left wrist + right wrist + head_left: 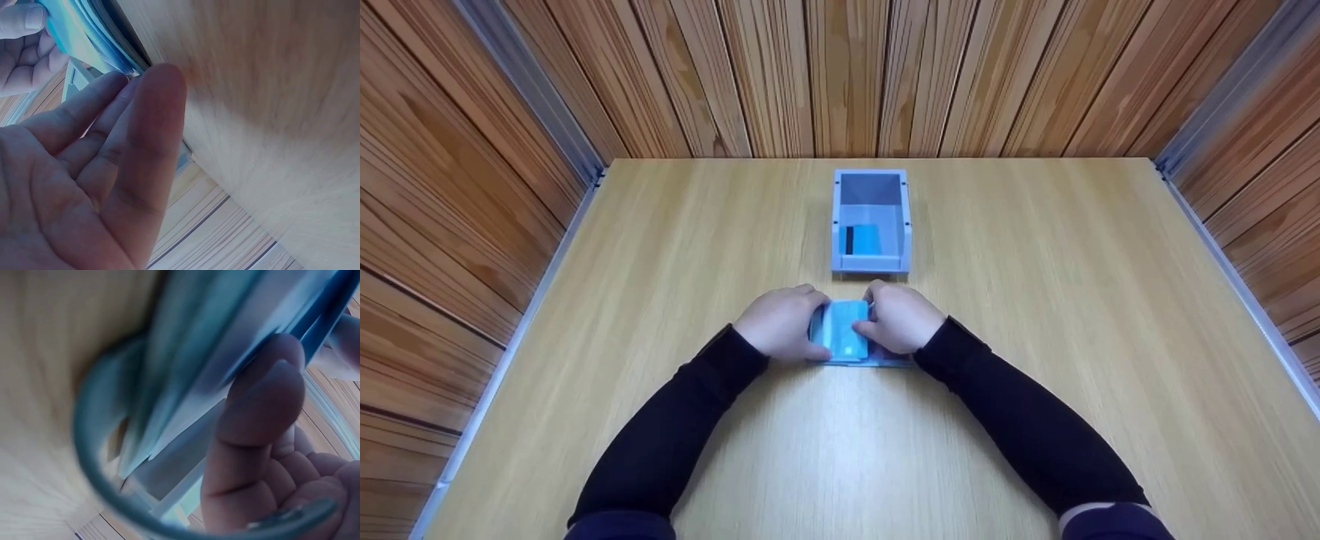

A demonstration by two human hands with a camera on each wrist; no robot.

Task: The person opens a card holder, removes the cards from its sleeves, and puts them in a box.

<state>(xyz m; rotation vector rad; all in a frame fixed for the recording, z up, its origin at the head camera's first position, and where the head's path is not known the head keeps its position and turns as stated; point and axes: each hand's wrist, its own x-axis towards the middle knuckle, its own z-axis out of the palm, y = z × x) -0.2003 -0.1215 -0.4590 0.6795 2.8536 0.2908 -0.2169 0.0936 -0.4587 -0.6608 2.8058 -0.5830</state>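
A light blue card point(849, 327) lies over an open card holder point(891, 361) with teal edges, close to the table's middle. My right hand point(901, 319) pinches the card at its right side, thumb on top. My left hand point(785, 324) holds the left part of the holder, thumb at the near edge and fingers at the far edge. In the left wrist view the holder's stacked sleeves point(107, 36) meet the left fingertips. A curved teal strap point(90, 439) with a metal snap sticks out beside the right hand in the right wrist view.
Just beyond the hands stands a grey-blue plastic bin point(871, 264) with a blue card point(865, 239) bearing a dark stripe inside. Wood-plank walls point(847, 82) with metal corner posts enclose the wooden table point(1035, 300) at the back and sides.
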